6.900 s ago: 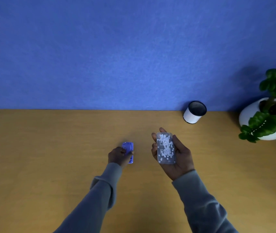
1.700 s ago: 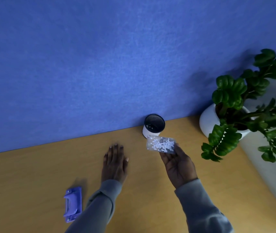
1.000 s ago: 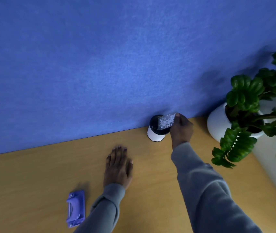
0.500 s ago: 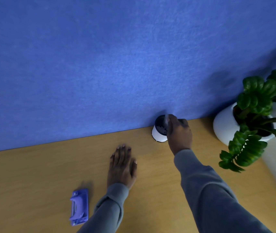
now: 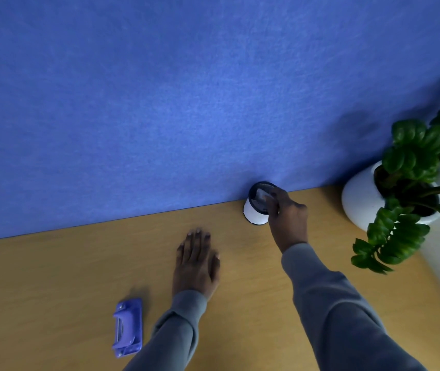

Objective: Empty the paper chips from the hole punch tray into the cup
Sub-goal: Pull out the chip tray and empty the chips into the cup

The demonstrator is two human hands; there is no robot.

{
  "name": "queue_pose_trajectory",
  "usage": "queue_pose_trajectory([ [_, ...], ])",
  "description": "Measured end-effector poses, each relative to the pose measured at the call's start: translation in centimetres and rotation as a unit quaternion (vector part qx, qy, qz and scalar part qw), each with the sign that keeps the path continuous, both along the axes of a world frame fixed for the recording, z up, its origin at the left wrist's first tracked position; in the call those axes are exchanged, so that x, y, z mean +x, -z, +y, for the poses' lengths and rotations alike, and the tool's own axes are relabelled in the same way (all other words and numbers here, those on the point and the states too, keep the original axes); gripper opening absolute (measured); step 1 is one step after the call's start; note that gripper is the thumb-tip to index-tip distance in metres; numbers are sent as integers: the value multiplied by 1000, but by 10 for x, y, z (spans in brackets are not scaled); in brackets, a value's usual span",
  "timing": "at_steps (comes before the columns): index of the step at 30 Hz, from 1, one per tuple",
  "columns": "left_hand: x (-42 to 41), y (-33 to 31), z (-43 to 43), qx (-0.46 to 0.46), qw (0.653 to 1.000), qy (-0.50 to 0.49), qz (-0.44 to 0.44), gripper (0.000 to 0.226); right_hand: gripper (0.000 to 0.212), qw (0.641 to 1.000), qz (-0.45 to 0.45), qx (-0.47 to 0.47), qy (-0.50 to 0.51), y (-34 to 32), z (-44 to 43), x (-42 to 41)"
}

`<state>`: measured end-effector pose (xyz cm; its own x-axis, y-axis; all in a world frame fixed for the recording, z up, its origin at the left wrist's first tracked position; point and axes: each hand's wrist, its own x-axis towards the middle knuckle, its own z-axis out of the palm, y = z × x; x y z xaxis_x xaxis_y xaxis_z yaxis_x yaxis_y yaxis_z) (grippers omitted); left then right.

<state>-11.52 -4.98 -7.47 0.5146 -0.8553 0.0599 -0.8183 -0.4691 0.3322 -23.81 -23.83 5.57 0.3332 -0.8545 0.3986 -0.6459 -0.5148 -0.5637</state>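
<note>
A white cup (image 5: 253, 214) with a dark inside stands at the back of the wooden desk, against the blue wall. My right hand (image 5: 288, 218) grips the clear hole punch tray (image 5: 261, 197) and holds it tipped over the cup's mouth, one end reaching inside the rim. The paper chips cannot be made out in the blur. My left hand (image 5: 196, 263) lies flat on the desk, palm down, fingers together, holding nothing. The purple hole punch (image 5: 128, 328) lies on the desk to the left of my left sleeve.
A leafy green plant in a round white pot (image 5: 360, 199) stands at the right, close to the cup, with leaves (image 5: 390, 242) hanging over the desk. The blue wall (image 5: 186, 103) bounds the desk (image 5: 53, 290) at the back.
My right hand carried the tray from in front of me up to the cup and tipped it over the rim. The view has drifted slightly. My left hand stays flat on the desk.
</note>
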Motion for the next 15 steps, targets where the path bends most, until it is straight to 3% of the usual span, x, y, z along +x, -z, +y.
queue_pose_trajectory([
  [4,0,-1,-1,-3,1000,2,-3,61,26,999,20,25,-4,1,-1,1],
  [8,0,-1,0,2,1000,2,-3,61,25,999,-33,2,3,-2,0,3],
  [15,1,-2,0,-8,1000,3,-4,60,8,1000,6,2,17,0,-3,5],
])
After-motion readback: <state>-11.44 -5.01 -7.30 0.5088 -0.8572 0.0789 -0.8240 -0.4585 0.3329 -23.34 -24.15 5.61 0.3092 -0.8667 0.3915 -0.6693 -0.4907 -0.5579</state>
